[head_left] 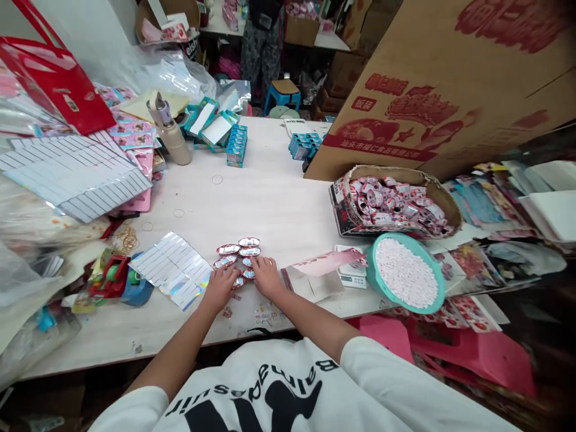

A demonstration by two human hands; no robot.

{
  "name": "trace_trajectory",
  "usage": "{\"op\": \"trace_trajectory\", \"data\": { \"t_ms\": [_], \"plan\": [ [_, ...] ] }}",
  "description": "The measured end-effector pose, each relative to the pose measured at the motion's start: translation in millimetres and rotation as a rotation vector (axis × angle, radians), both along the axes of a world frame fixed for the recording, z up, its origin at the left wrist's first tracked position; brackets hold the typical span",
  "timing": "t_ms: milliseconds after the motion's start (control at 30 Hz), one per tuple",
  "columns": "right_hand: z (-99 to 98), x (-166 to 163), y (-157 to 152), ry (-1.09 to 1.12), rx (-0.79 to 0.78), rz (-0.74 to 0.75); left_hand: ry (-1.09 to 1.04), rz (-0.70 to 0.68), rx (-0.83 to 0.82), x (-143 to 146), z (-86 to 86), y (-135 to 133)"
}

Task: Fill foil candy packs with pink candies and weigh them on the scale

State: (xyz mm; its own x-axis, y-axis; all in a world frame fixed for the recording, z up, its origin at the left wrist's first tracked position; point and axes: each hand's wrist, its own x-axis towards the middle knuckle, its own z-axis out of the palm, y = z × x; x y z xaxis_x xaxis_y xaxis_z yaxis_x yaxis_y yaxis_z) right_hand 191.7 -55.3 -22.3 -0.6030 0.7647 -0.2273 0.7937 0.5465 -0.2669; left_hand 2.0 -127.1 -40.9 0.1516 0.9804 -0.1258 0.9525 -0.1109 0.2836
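Several small flattened oval packs, red-edged with pale blue and white faces, stand close together in two uneven columns on the table before me. My left hand curls its fingers over the nearest pack on the left side. From the right, my right hand presses bent fingers against the packs of the other column. My fingers partly cover the lower packs. A sheet of silvery label strips lies left of my left hand. Beyond my right wrist is a flat pinkish-white packaging piece.
A carton of pink-and-red wrapped pieces and a teal basin of white pellets stand right, beside a small scale. Left are tape dispensers, a tan bottle and stacked sheets. A large cardboard panel leans behind.
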Motion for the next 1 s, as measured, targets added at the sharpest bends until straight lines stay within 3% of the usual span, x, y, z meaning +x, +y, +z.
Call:
{"op": "trace_trajectory", "data": {
  "t_ms": [233, 400, 633, 800, 1000],
  "plan": [
    [5.5, 4, 18, 0.079, 0.009, 0.210, 0.064, 0.021, -0.044, 15, -1.0, 3],
    [6.0, 0, 32, 0.100, 0.004, 0.257, 0.136, 0.083, -0.005, 35, -3.3, 6],
    [-7.1, -8, 31, 0.110, -0.017, 0.236, 0.052, 0.004, 0.089, 13, -24.4, -2],
    [-10.4, 16, 14, 0.111, -0.053, 0.295, 0.064, 0.001, 0.009, 2, -14.7, -17],
    [-14.4, 45, -6, 0.084, -0.104, 0.336, 0.072, 0.041, -0.058, 18, -1.9, -27]
  ]
}}
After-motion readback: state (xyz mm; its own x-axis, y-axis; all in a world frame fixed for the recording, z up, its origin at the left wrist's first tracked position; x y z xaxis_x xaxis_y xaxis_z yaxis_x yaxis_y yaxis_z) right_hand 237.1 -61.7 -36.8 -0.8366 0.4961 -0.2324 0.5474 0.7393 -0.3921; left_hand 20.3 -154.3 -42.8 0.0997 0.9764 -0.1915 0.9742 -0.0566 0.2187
